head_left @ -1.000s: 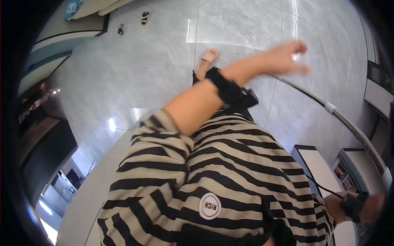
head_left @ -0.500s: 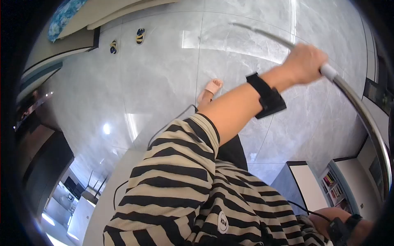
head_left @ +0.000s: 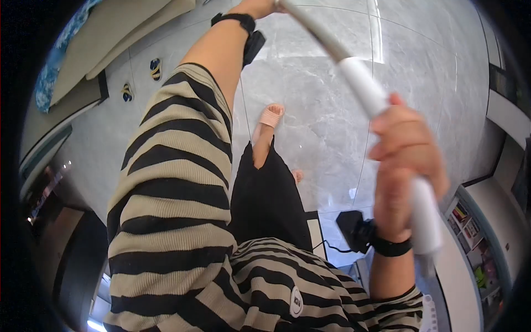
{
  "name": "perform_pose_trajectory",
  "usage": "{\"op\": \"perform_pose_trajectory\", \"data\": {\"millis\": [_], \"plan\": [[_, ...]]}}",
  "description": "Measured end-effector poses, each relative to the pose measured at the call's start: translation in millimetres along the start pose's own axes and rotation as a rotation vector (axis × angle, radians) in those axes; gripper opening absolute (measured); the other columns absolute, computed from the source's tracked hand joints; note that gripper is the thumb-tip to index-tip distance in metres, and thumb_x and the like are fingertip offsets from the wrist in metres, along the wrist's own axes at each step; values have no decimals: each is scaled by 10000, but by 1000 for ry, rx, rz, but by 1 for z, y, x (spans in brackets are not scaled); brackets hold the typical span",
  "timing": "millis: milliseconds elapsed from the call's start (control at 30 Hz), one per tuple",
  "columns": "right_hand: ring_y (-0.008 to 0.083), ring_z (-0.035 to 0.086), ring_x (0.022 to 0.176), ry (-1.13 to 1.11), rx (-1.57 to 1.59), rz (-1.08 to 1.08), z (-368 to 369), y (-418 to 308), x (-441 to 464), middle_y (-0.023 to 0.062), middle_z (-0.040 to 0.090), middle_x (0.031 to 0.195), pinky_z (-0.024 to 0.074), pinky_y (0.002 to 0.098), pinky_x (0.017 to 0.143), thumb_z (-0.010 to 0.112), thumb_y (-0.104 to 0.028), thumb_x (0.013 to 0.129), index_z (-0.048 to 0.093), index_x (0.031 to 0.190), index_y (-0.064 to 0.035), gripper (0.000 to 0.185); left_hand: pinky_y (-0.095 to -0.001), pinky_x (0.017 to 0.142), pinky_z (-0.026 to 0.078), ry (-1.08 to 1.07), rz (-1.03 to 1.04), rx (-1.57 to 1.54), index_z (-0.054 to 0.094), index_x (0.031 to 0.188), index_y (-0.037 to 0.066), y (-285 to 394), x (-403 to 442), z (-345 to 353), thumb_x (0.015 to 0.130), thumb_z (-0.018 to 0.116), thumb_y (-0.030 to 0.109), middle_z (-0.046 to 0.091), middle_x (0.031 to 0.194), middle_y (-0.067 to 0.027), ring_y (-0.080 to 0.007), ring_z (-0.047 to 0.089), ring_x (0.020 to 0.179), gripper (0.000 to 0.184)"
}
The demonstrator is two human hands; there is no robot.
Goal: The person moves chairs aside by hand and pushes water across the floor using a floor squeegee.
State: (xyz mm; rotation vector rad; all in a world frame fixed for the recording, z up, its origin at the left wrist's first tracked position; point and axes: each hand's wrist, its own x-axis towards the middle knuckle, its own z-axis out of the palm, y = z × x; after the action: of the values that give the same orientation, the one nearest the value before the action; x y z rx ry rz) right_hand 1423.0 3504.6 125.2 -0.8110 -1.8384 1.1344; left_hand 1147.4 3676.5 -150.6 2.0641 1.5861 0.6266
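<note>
A pole runs diagonally from the top middle to the lower right, with a metal tube [head_left: 318, 33] at its upper part and a long white handle [head_left: 362, 86] below. My right hand [head_left: 409, 149] is wrapped round the white handle, slightly blurred, and the handle's end shows below it. At the top edge, my left hand [head_left: 259, 6] is closed on the metal tube's far part; some of this hand is cut off by the frame. Both wrists wear black straps with a small black device.
My foot in a pink slipper [head_left: 271, 116] stands on the grey tiled floor [head_left: 326, 122]. Two small dark and yellow shoes [head_left: 155, 69] lie at the upper left, near beige furniture [head_left: 121, 33] with blue patterned cloth. A bookshelf [head_left: 464, 221] stands at the right.
My left hand has moved left and up, along with the pole's upper part. My right hand has come up from the lower right, holding the white handle. The view has shifted.
</note>
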Motion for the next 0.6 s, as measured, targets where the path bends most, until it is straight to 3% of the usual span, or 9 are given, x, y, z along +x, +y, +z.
{"op": "perform_pose_trajectory", "data": {"millis": [67, 133, 200, 267, 333, 400, 467, 500, 600], "plan": [[228, 558, 789, 36, -15, 8, -5, -3, -30, 67, 559, 722, 361, 508, 938, 526, -306, 878, 500, 740, -78, 268, -406, 839, 424, -67, 23, 68, 598, 937, 60, 10, -16, 12, 722, 695, 170, 599, 988, -175, -306, 560, 949, 260], [220, 555, 730, 90, -16, 29, -17, -13, -62, 62, 552, 681, 386, 505, 905, 548, -267, 852, 500, 710, -71, 246, -403, 651, 471, -113, 193, 224, 594, 734, 104, 22, -26, 33, 764, 628, 302, 624, 757, -99, -305, 605, 772, 204], [210, 549, 695, 130, -50, 118, -45, -49, -109, 59, 549, 651, 401, 504, 875, 560, -270, 827, 502, 683, -65, 256, -397, 644, 464, -239, 145, 204, 586, 718, 95, 98, -53, 42, 787, 629, 385, 612, 759, -103, -306, 592, 767, 301], [194, 536, 652, 158, -115, 245, -83, -98, -164, 54, 542, 608, 421, 495, 820, 573, -287, 796, 502, 638, -65, 281, -391, 629, 458, -160, 189, 75, 578, 697, 98, 170, -90, 85, 767, 647, 435, 591, 726, -100, -302, 580, 729, 351], [178, 506, 620, 168, -108, 341, -127, -151, -236, 45, 530, 584, 420, 465, 771, 578, -329, 786, 487, 592, -89, 322, -371, 633, 467, 40, 352, -156, 637, 667, 154, 252, -138, 138, 725, 692, 301, 582, 647, -59, -265, 569, 674, 167], [140, 425, 544, 356, -204, 292, -165, -199, -330, -2, 458, 521, 398, 406, 693, 634, -369, 762, 469, 567, -137, 345, -357, 601, 443, 133, 430, -349, 632, 630, 186, 350, -185, 180, 656, 715, 213, 553, 591, -36, -237, 542, 607, 91], [140, 384, 507, 279, -155, 247, -198, -256, -379, -4, 416, 510, 361, 352, 614, 589, -255, 778, 443, 581, -139, 271, -376, 569, 414, 140, 469, -458, 494, 587, 128, 443, -233, 220, 692, 714, 298, 488, 587, -59, -257, 506, 604, 297], [153, 346, 474, 420, -60, 154, -197, -273, -390, -1, 389, 519, 336, 345, 573, 585, -173, 736, 416, 591, -125, 228, -382, 583, 411, 143, 486, -462, 468, 570, 128, 486, -255, 241, 704, 700, 289, 473, 579, -57, -257, 499, 598, 312], [149, 345, 473, 627, -183, 312, -206, -336, -438, -10, 369, 498, 343, 395, 636, 583, -181, 702, 381, 552, -128, 257, -380, 611, 424, 99, 545, -598, 446, 564, 118, 586, -307, 280, 723, 667, 290, 474, 577, -61, -255, 500, 603, 322]]}}
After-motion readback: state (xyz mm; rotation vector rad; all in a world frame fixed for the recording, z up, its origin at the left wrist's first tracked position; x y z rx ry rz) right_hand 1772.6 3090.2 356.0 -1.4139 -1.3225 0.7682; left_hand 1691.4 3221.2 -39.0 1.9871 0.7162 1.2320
